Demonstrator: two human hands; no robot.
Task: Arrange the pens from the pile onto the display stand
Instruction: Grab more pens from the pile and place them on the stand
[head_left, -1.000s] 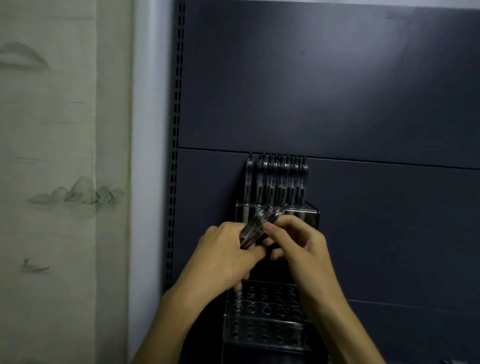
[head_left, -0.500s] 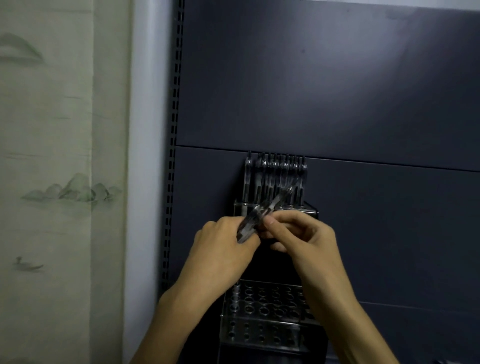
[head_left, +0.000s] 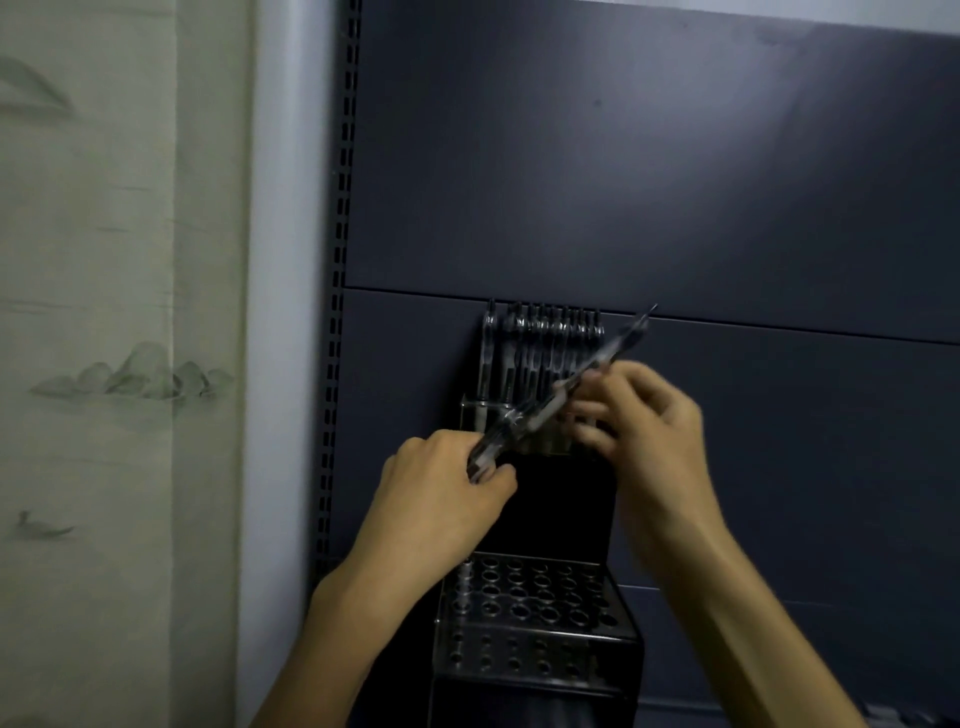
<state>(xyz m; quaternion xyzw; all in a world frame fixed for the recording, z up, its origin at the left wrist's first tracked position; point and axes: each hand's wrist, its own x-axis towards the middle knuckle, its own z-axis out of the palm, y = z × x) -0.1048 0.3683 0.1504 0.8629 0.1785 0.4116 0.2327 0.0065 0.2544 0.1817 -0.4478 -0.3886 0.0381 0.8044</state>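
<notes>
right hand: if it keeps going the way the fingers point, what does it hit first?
The right hand points left, pinching a tilted pen. Straight on, it would likely first meet the upright pens in the stand's top row, though blur leaves depth unclear.

Pens (head_left: 540, 348) stand in display stand's (head_left: 535, 649) rear tier.

a dark grey metal back panel (head_left: 649, 171) filled most of the view, split by a thin horizontal seam (head_left: 779, 325). a slotted upright strip (head_left: 340, 260) ran down its left edge. left of that stood a pale blue-grey wall strip (head_left: 285, 312), then a cream wall covering (head_left: 104, 260) painted with faint green hills (head_left: 135, 374).
</notes>
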